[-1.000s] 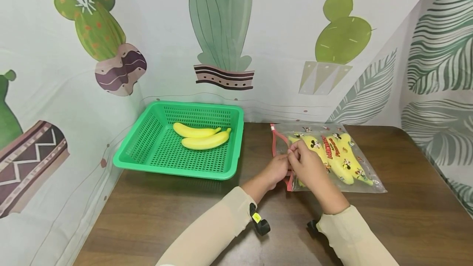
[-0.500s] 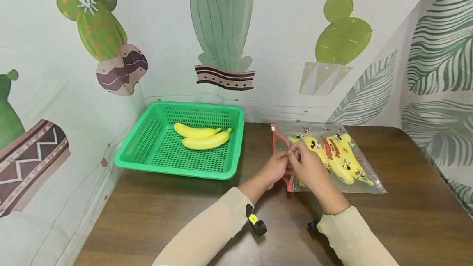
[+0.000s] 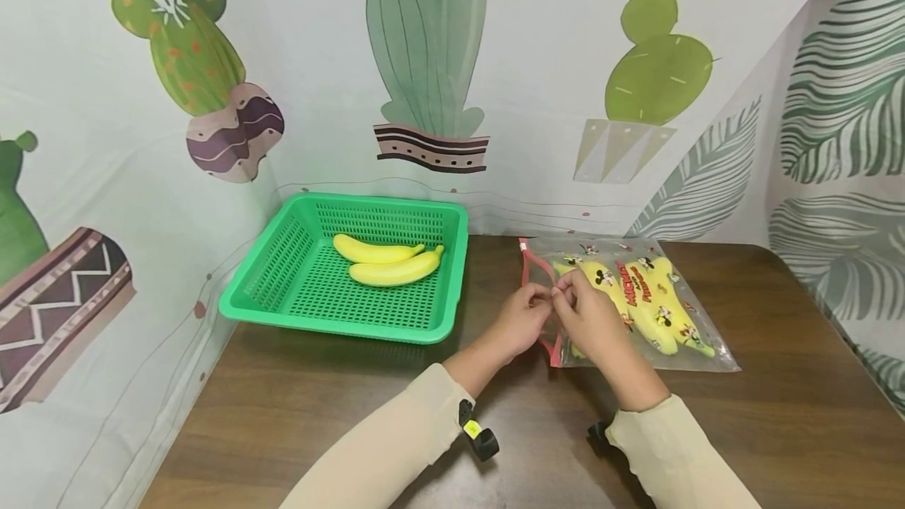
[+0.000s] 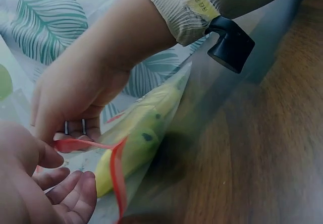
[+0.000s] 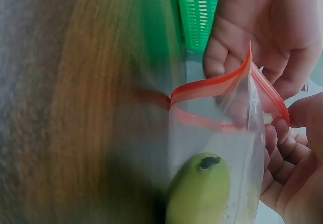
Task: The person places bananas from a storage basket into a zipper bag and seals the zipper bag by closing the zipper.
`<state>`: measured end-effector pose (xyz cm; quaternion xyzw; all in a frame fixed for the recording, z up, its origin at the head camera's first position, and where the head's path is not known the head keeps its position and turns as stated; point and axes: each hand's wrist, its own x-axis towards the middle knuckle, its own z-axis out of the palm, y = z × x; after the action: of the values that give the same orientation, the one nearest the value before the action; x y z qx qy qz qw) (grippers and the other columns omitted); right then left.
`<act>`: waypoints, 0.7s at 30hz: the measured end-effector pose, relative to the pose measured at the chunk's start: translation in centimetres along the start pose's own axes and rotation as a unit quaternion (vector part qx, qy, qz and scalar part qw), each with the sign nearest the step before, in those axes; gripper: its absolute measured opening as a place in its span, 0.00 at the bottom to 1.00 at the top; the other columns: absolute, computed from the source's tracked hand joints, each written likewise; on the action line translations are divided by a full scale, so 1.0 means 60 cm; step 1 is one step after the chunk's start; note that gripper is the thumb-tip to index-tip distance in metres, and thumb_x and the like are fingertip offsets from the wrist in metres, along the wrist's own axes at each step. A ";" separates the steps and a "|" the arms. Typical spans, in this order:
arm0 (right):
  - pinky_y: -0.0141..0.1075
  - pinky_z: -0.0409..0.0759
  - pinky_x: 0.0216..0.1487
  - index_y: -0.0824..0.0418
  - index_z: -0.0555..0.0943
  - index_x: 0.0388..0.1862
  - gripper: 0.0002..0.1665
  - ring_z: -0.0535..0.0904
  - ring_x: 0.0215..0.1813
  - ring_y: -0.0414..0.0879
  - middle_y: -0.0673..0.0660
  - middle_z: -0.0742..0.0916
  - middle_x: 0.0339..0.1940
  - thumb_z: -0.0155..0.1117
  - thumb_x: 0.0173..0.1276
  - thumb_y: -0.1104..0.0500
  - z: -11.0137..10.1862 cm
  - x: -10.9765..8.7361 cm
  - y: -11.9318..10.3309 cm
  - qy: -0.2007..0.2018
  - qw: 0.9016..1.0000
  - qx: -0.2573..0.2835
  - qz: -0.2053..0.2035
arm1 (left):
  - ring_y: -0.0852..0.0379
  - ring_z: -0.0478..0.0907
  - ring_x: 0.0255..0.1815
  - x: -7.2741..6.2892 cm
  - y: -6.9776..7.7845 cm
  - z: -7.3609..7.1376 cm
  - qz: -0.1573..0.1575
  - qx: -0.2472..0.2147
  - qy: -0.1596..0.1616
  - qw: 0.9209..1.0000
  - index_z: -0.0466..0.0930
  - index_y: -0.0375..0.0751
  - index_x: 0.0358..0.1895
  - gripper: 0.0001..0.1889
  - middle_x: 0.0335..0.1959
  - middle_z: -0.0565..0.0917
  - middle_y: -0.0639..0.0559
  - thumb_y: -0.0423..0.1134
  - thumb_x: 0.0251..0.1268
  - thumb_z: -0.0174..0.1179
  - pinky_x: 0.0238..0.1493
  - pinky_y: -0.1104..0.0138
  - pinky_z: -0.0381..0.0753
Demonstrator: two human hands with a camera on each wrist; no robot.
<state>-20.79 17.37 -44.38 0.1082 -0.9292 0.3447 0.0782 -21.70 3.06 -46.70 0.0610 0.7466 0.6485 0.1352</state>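
A clear zip-top bag [image 3: 682, 261] with a red zip edge [image 5: 212, 87] and cartoon print lies on the table, its mouth facing left and gaping. Through the plastic show yellow bananas [image 3: 657, 320], one with a dark tip in the right wrist view. My right hand [image 3: 590, 316] pinches the red edge between thumb and fingers. Close by at the mouth is my left hand [image 3: 519, 320]. Its fingers are loosely bent, and in the left wrist view a gap shows between its thumb [image 4: 49, 156] and fingers. Some of its fingertips are hidden behind the right hand.
A green plastic basket [image 3: 452, 289] stands left of the bag with two bananas [image 3: 396, 267] in it. Brown wooden table [image 3: 339, 407] extends in front and to the right. Behind hangs a cactus-print cloth [image 3: 537, 61].
My left hand has drawn back a little to the left at the bag's mouth, and its forearm has shifted left. The right hand, bag and basket have stayed in place.
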 end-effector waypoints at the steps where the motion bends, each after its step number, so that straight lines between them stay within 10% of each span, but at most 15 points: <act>1: 0.34 0.67 0.23 0.61 0.73 0.46 0.07 0.68 0.20 0.43 0.53 0.77 0.23 0.52 0.79 0.57 0.000 0.000 0.000 0.001 1.000 0.000 -0.001 | 0.56 0.82 0.42 -0.003 0.002 -0.003 0.002 0.018 0.004 1.000 0.79 0.43 0.54 0.13 0.43 0.83 0.51 0.41 0.74 0.51 0.41 0.66 0.83; 14: 0.33 0.66 0.23 0.60 0.73 0.45 0.06 0.68 0.19 0.41 0.52 0.76 0.22 0.54 0.78 0.58 0.004 0.000 0.001 0.009 1.000 -0.001 -0.005 | 0.58 0.81 0.41 -0.037 0.023 -0.041 0.043 0.075 0.010 0.996 0.78 0.42 0.56 0.13 0.47 0.81 0.50 0.37 0.72 0.53 0.35 0.69 0.78; 21: 0.33 0.67 0.22 0.60 0.73 0.45 0.06 0.68 0.18 0.41 0.52 0.76 0.22 0.55 0.77 0.58 0.003 -0.001 0.002 0.007 1.000 -0.001 -0.003 | 0.61 0.80 0.49 -0.053 0.042 -0.055 0.069 0.137 -0.013 0.988 0.77 0.49 0.57 0.13 0.49 0.79 0.55 0.39 0.74 0.52 0.47 0.69 0.80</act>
<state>-20.77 17.37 -44.60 0.1088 -0.9286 0.3443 0.0858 -19.81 -0.52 -43.44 0.1388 0.8205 0.5471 0.0901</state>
